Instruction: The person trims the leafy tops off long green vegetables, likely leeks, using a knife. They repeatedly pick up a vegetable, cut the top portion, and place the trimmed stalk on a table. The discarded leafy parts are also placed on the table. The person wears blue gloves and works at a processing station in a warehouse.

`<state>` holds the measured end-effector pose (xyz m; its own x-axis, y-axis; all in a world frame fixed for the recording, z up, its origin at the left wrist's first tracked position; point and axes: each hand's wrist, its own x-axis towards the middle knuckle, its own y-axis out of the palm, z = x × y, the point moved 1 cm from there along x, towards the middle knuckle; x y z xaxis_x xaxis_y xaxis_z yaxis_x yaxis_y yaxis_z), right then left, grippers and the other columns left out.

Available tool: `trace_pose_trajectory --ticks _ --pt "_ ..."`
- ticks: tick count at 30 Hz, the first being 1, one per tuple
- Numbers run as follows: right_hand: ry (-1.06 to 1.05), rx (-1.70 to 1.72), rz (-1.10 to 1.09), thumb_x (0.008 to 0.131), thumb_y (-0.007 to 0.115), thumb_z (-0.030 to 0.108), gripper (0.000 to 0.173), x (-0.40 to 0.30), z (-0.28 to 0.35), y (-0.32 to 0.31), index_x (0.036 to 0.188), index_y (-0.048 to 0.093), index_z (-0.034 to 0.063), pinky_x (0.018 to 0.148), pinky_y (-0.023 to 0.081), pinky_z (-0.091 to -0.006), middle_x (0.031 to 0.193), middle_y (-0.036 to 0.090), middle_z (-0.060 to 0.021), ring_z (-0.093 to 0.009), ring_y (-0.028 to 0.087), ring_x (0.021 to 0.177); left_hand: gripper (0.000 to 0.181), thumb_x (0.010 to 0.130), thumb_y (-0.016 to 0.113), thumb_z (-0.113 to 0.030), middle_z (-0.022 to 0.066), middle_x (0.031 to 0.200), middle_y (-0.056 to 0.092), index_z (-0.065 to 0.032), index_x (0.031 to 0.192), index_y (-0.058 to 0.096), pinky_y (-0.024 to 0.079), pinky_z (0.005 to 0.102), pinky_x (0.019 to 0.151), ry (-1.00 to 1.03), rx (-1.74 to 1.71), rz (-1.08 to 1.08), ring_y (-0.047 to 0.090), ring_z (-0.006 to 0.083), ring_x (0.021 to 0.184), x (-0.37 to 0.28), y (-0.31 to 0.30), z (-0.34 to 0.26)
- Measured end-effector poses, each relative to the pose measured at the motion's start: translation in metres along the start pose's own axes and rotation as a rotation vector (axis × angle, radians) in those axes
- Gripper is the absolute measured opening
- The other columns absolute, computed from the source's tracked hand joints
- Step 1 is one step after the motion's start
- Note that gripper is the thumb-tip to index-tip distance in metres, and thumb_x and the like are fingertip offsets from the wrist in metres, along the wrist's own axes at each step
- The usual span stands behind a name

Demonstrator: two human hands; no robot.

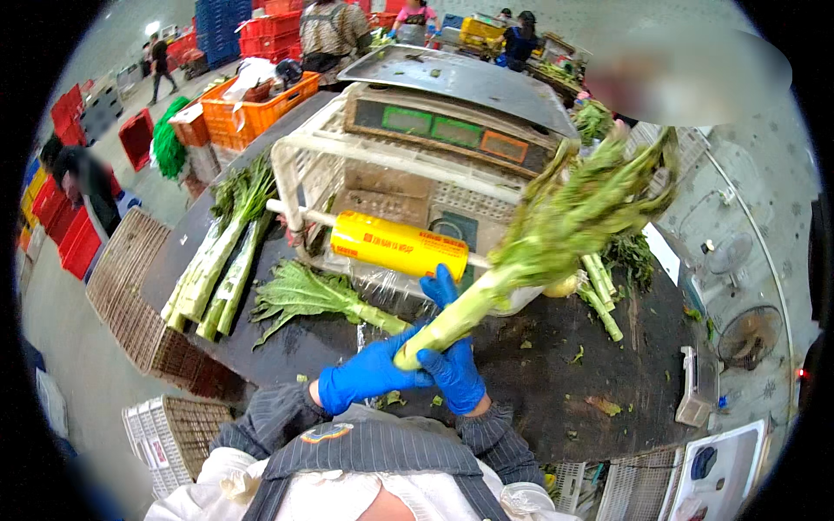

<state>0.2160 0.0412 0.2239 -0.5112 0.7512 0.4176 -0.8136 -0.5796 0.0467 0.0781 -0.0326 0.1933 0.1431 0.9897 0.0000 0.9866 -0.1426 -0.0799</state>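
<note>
Blue gloves cover both hands. A thick celtuce stalk (469, 306) slants up to the right in front of me, its leafy top blurred. My right hand (456, 374) grips it near the cut base, thumb across the front and fingers behind. Around the same base from the left is my left hand (371, 374), its fingers partly hidden by the stalk. A second, leafy celtuce (306, 296) lies on the dark table (521, 391), its stem end reaching the left hand; contact is unclear. Just beyond is a yellow roll of plastic wrap (397, 244) on a white bar.
Behind the roll, a white plastic crate frame (404, 159) stands beneath a scale with a metal pan (462, 81). Wrapped celtuce bundles (218, 260) lie left; more stems (599, 293) lie right. Wicker-like crates (124, 286) flank the table's left edge. Several people work farther back.
</note>
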Motion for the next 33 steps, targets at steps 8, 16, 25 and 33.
trace_pose_trajectory --ticks 8,16,25,33 --pt "-0.095 -0.076 -0.433 0.093 0.055 0.019 0.049 0.018 0.029 -0.061 0.135 0.038 0.0006 0.098 0.040 -0.0320 0.130 0.049 -0.0095 -0.018 0.049 0.115 0.057 0.073 0.079 -0.026 0.0131 0.100 0.068 -0.0025 0.120 0.056 0.051 0.0306 0.077 -0.036 0.183 -0.319 0.063 0.0139 0.089 -0.018 0.005 0.058" --pt "0.000 0.132 -0.624 0.086 0.068 0.022 0.048 0.011 0.025 -0.078 0.125 0.051 0.0007 0.095 0.041 -0.0331 0.122 0.056 -0.0059 -0.018 0.054 0.107 0.056 0.074 0.078 -0.028 0.0127 0.100 0.068 -0.0036 0.119 0.058 0.050 0.0303 0.078 -0.106 0.231 -0.225 0.063 0.0133 0.090 -0.020 0.012 0.058" --pt "-0.035 0.265 -0.644 0.090 0.062 0.021 0.038 0.016 0.012 -0.083 0.122 0.055 0.0020 0.090 0.044 -0.0316 0.119 0.058 -0.0038 -0.016 0.055 0.104 0.049 0.082 0.071 -0.022 0.0052 0.096 0.065 -0.0041 0.125 0.055 0.049 0.0263 0.071 -0.368 -0.249 0.293 0.058 0.0103 0.076 -0.021 0.010 0.041" --pt "-0.033 0.399 -0.593 0.091 0.060 0.021 0.050 0.005 0.023 -0.095 0.134 0.043 0.0051 0.094 0.045 -0.0337 0.128 0.052 -0.0044 -0.018 0.052 0.113 0.050 0.081 0.068 -0.018 0.0040 0.083 0.057 0.0018 0.124 0.052 0.043 0.0236 0.061 -0.484 -0.607 0.529 0.050 0.0091 0.064 -0.022 0.015 0.041"
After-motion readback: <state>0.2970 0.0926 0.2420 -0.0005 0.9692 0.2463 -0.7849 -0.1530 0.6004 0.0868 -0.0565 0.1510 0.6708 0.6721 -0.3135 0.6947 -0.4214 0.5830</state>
